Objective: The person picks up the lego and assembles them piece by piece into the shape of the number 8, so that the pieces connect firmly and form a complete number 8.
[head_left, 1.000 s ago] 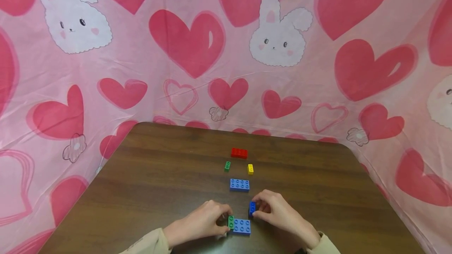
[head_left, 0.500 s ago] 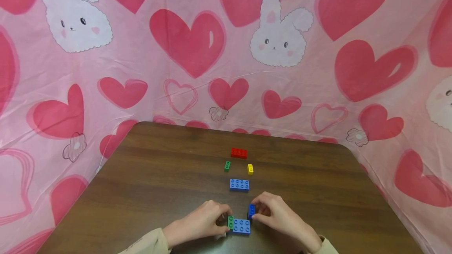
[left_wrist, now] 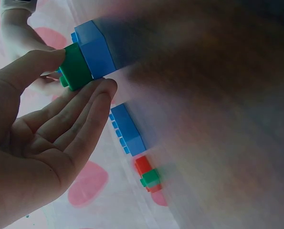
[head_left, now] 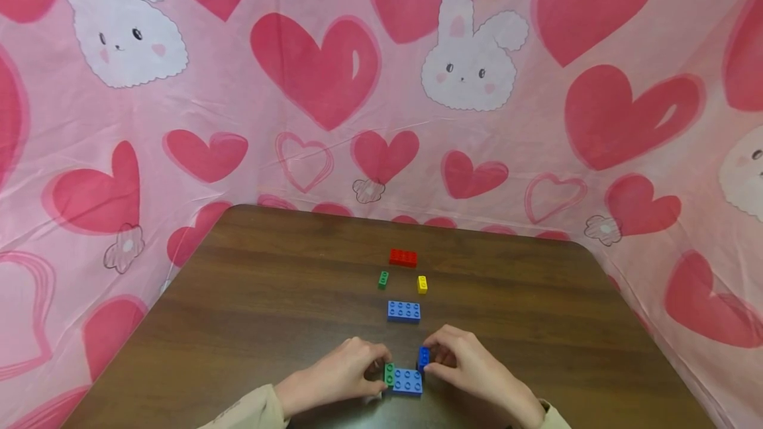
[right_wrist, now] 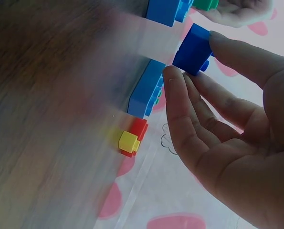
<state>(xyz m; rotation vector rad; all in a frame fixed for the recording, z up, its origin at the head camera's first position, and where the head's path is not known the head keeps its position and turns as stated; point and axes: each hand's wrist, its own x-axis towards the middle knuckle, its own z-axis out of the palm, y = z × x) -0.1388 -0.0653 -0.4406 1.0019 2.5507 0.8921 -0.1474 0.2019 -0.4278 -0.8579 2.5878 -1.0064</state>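
Observation:
A light blue brick [head_left: 408, 381] lies near the table's front edge with a small green brick [head_left: 389, 374] against its left end. My left hand [head_left: 352, 371] pinches that green brick [left_wrist: 76, 67] between thumb and fingers, beside the blue brick [left_wrist: 98, 51]. My right hand [head_left: 461, 359] pinches a small dark blue brick [head_left: 424, 357] just above the light blue brick's right end; in the right wrist view the dark blue brick [right_wrist: 193, 49] sits between thumb and forefinger.
Farther back on the brown table [head_left: 268, 296] lie a second light blue brick [head_left: 404, 311], a small green brick [head_left: 383, 279], a small yellow brick [head_left: 422, 285] and a red brick [head_left: 403, 257]. A pink cloth [head_left: 334, 85] with hearts and rabbits hangs behind.
My right hand has carried the dark blue brick slightly left and down toward the light blue brick's right end. The left hand keeps its hold.

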